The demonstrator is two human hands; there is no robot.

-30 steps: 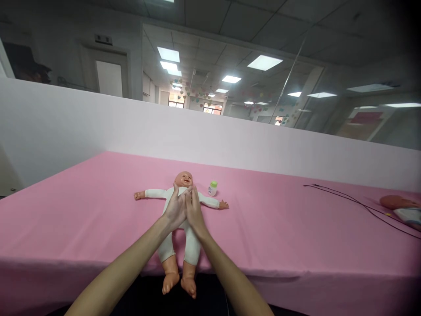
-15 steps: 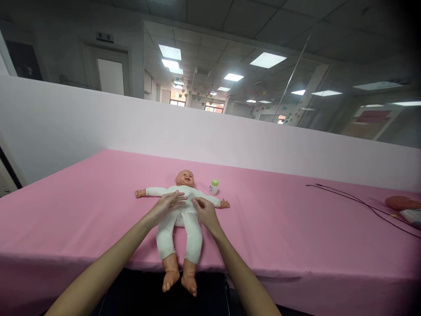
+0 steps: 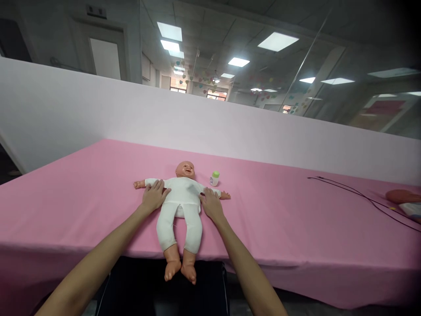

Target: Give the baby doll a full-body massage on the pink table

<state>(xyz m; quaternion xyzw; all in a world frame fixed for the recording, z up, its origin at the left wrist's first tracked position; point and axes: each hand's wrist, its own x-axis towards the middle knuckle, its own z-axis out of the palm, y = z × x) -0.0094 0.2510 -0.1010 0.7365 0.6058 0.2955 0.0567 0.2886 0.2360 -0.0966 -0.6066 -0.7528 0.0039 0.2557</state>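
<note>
A baby doll in a white suit lies on its back on the pink-covered table, arms spread, its bare feet over the front edge. My left hand rests at the doll's arm and side on the left of the picture, fingers extended over the white sleeve. On the other side my right hand lies by the doll's sleeve and side, palm down, fingers extended. Neither hand holds anything. Just beyond the right-hand sleeve stands a small bottle with a green cap.
Thin black cables run across the table's right part. At the far right edge lies another doll-like object, partly cut off. A low white wall with glass above stands behind the table.
My hands have moved apart, from above the doll's chest to its two sides, down onto its sleeves. The view has tilted slightly downward.
</note>
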